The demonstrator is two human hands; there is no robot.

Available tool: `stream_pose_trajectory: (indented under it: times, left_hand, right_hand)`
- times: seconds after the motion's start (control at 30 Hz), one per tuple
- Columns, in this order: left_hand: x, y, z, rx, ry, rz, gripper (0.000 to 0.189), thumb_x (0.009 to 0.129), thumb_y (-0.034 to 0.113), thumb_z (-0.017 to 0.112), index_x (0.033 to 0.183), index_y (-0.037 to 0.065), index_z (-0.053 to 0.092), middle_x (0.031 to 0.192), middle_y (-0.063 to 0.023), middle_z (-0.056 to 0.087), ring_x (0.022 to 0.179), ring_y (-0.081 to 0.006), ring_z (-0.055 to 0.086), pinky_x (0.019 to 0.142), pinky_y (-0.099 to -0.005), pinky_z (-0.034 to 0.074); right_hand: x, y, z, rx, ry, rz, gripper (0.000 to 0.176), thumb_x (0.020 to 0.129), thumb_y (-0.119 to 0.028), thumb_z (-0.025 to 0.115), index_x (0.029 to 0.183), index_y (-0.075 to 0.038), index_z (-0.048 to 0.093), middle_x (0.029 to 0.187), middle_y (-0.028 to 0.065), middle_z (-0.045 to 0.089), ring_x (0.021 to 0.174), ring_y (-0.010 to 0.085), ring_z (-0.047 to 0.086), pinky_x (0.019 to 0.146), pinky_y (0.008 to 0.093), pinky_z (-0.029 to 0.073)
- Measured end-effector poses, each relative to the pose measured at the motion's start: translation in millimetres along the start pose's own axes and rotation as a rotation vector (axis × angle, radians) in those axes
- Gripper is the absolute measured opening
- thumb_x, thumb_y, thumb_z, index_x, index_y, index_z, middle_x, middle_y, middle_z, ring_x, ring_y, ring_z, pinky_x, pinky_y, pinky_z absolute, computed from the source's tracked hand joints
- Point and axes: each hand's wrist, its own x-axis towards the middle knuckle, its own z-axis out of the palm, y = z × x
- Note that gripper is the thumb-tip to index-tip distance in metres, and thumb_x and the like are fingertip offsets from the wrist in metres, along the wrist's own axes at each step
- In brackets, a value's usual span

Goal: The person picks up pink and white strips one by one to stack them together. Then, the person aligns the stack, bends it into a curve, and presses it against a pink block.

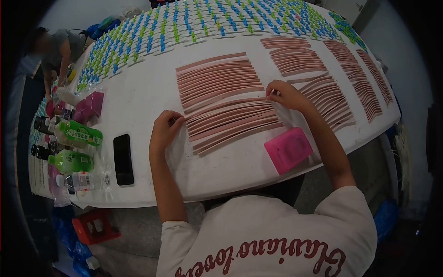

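Note:
Rows of thin pinkish strips [221,85] lie side by side on the white table. My left hand [170,125] is at the left end of one strip in the middle of this group, its thumb and fingertips pinched together. At the right end of the same strip [226,102], my right hand [282,93] is closed in a pinch. The strip spans between both hands, above the lower strips [235,124]. A bright pink block [289,150] with a dark smudge rests just below my right hand.
More strip groups [323,101] lie to the right. Blue and green clips [184,23] fill the far side. On the left are a black phone [123,159], green bottles [76,161], a clear bottle [80,181] and a pink packet [90,107]. Another person [62,48] is at the far left.

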Motion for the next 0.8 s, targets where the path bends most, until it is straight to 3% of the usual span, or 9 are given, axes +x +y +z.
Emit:
stream_pose_trajectory:
  times: [0.17,0.43,0.67,0.8]
  left_hand:
    - [0.1,2.2,1.9,0.005,0.039,0.010,0.016,0.093,0.011,0.075,0.099,-0.004,0.072,0.093,-0.0103,0.068,0.081,-0.0194,0.062,0.079,-0.0315,0.053]
    - [-0.4,7.9,6.7,0.062,0.083,0.037,0.018,0.093,0.013,0.076,0.098,-0.004,0.072,0.089,-0.0112,0.067,0.078,-0.0205,0.062,0.076,-0.0323,0.053]
    - [-0.2,10.5,10.8,0.040,0.156,-0.019,0.019,0.094,0.015,0.076,0.094,-0.004,0.071,0.086,-0.0114,0.068,0.074,-0.0199,0.062,0.073,-0.0326,0.053]
    - [5.8,4.2,14.8,-0.005,0.218,-0.063,0.020,0.095,0.018,0.075,0.094,-0.002,0.071,0.083,-0.0085,0.069,0.073,-0.0171,0.062,0.070,-0.0315,0.052]
  right_hand:
    - [0.0,-2.2,-1.3,-0.011,-0.028,0.021,0.010,0.095,-0.009,0.072,0.098,-0.001,0.066,0.096,0.0115,0.066,0.088,0.0215,0.066,0.080,0.0342,0.054]
    - [1.2,-5.0,-0.2,-0.039,0.014,0.029,0.020,0.095,-0.018,0.072,0.098,0.001,0.070,0.095,0.0165,0.069,0.085,0.0272,0.067,0.079,0.0369,0.054]
    - [9.0,-5.0,1.3,-0.054,0.055,0.084,0.020,0.096,-0.019,0.071,0.099,0.001,0.070,0.090,0.0151,0.070,0.083,0.0269,0.068,0.078,0.0374,0.054]
    - [20.6,-7.8,1.9,-0.063,0.191,0.095,0.017,0.095,-0.018,0.070,0.102,-0.002,0.070,0.091,0.0133,0.074,0.082,0.0268,0.070,0.076,0.0379,0.055]
